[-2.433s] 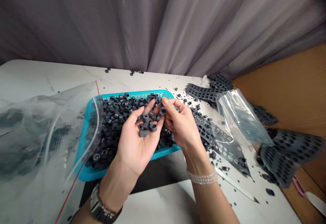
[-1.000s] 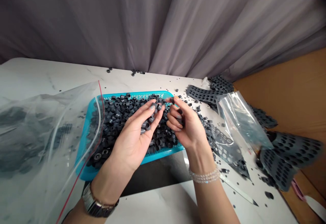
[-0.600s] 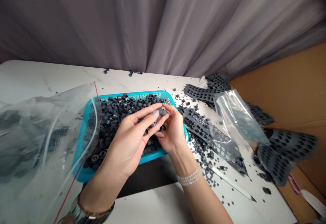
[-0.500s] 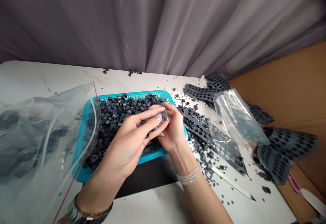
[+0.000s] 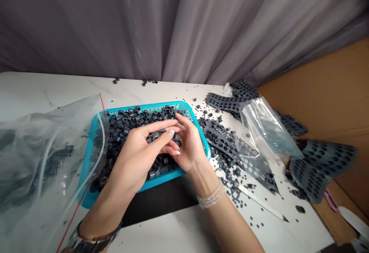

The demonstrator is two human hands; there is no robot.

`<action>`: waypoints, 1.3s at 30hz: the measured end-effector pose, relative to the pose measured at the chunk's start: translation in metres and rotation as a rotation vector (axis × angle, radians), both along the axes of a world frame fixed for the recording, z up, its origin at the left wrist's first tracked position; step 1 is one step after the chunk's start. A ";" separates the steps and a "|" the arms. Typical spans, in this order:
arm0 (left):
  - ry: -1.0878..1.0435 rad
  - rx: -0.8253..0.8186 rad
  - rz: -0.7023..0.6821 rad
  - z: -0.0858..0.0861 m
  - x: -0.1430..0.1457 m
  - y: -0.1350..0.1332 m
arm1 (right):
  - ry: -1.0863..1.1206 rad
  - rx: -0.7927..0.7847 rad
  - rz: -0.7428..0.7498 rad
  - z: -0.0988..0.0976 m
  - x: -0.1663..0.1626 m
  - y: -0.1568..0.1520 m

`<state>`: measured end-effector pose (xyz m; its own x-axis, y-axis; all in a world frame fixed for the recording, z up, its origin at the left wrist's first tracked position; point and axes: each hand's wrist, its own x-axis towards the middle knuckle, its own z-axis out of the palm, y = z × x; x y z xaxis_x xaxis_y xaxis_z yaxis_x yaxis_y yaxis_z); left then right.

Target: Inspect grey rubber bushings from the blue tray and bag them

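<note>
Over a turquoise plastic basket [image 5: 144, 186] my two hands are cupped together, fingertips meeting. The basket is heaped with small dark grey rubber rings [image 5: 123, 119], short cylinders with a hole in the middle. My left hand [image 5: 144, 141] has its fingers curved and its thumb bent inward, around a few of the same dark grey pieces [image 5: 157, 135]. Facing it, my right hand [image 5: 190, 143] is curled with the palm turned left, closing in the pieces from the other side. Some of its fingers are hidden behind my left hand.
A clear zip bag [image 5: 52, 161] with dark pieces inside lies at left, overlapping the basket. Right of the basket are perforated grey rubber sheets [image 5: 221, 139], scattered scraps, another clear bag [image 5: 268, 130] and a white pointed tool [image 5: 262, 203]. A cardboard wall [image 5: 331, 88] stands at right.
My hands have shifted slightly left and apart, the gap between them widening. The grey piece at my left fingertips no longer shows there. The view has moved a little.
</note>
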<state>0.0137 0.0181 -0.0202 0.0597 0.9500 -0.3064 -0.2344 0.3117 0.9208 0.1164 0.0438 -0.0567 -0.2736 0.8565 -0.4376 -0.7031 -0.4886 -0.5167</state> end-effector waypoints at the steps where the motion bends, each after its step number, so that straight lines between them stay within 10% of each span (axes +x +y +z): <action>1: -0.035 -0.006 0.007 -0.001 -0.001 0.001 | 0.026 0.018 0.016 -0.001 0.000 0.000; 14: -0.568 -0.260 0.371 -0.006 -0.013 0.018 | 0.151 0.073 0.074 0.003 0.007 0.000; 39: -0.846 -0.251 0.196 0.007 -0.011 0.011 | -0.020 0.100 0.146 0.007 0.005 0.000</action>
